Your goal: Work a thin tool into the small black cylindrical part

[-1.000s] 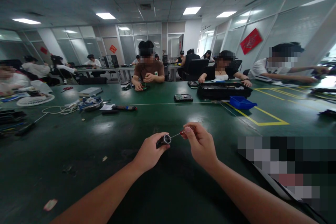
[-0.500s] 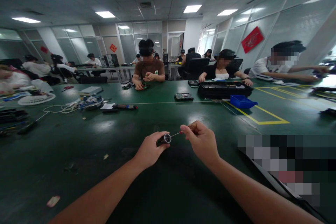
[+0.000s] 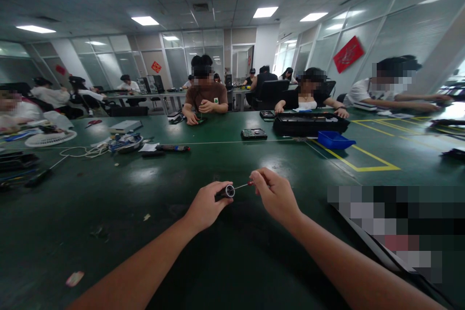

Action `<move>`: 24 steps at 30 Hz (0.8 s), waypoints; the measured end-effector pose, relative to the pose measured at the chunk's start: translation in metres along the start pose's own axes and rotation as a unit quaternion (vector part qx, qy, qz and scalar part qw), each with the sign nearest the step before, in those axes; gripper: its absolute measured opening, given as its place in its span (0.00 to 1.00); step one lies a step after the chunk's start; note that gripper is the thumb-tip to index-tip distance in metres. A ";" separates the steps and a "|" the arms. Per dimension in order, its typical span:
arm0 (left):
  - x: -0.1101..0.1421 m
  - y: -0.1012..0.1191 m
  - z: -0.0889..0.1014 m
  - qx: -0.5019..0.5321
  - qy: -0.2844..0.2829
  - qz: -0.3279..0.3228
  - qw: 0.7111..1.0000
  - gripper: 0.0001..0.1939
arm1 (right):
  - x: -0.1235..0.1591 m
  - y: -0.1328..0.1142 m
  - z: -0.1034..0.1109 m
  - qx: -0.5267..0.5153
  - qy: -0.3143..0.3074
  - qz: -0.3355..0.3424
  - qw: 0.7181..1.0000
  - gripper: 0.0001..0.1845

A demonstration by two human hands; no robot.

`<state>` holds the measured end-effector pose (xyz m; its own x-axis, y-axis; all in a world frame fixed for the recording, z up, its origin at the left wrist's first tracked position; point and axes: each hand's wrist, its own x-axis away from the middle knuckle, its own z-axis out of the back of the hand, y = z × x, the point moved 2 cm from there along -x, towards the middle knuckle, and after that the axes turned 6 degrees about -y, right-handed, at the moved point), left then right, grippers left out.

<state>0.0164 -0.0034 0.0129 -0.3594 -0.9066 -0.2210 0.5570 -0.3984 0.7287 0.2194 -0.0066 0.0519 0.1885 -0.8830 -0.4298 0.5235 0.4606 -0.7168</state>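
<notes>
My left hand (image 3: 206, 206) is closed around a dark cylinder (image 3: 228, 191) with a silvery ring at its open end, which faces toward me and the right. A screwdriver (image 3: 241, 186) with a thin metal shaft and a reddish tip of handle is gripped in my right hand (image 3: 274, 193). Its shaft points left, and the far end reaches the cylinder's ringed opening; how deep it goes I cannot tell. My right fingers hide most of the handle. Both hands are held over the green table (image 3: 152, 256).
Across the table lie a circuit-board device (image 3: 254, 133), a long black housing (image 3: 310, 126) and a blue bin (image 3: 334, 140). Toward the left are a dark rod-shaped tool (image 3: 172, 148), cables (image 3: 85, 150) and a white fan grille (image 3: 51, 137). Several people sit working beyond.
My right fingers have shifted their hold on the screwdriver handle, covering more of it. The left hand and cylinder stay nearly in place, and the shaft still meets the opening.
</notes>
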 end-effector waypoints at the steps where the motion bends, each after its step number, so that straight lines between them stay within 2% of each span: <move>1: 0.000 0.000 0.000 -0.002 -0.001 -0.001 1.000 0.22 | 0.000 0.000 0.000 0.010 0.004 -0.007 1.000 0.16; 9: -0.002 0.001 0.002 -0.003 0.005 0.002 1.000 0.22 | 0.001 -0.001 -0.001 0.025 -0.010 0.023 0.999 0.14; 16: -0.001 0.002 0.002 -0.013 -0.003 -0.002 1.000 0.23 | 0.000 -0.004 0.001 0.036 -0.027 -0.010 0.999 0.16; 21: -0.002 -0.001 0.004 -0.013 0.013 0.000 1.000 0.22 | 0.003 -0.006 -0.001 0.035 -0.044 0.032 0.998 0.16; 24: -0.002 -0.002 0.005 -0.013 0.013 -0.001 1.000 0.22 | 0.003 -0.006 0.000 0.046 -0.051 0.025 0.997 0.14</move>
<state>0.0124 -0.0001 0.0152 -0.3413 -0.9092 -0.2386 0.5759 -0.4029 0.7113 0.2167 -0.0125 0.0549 0.2977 -0.8659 -0.4020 0.5837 0.4983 -0.6411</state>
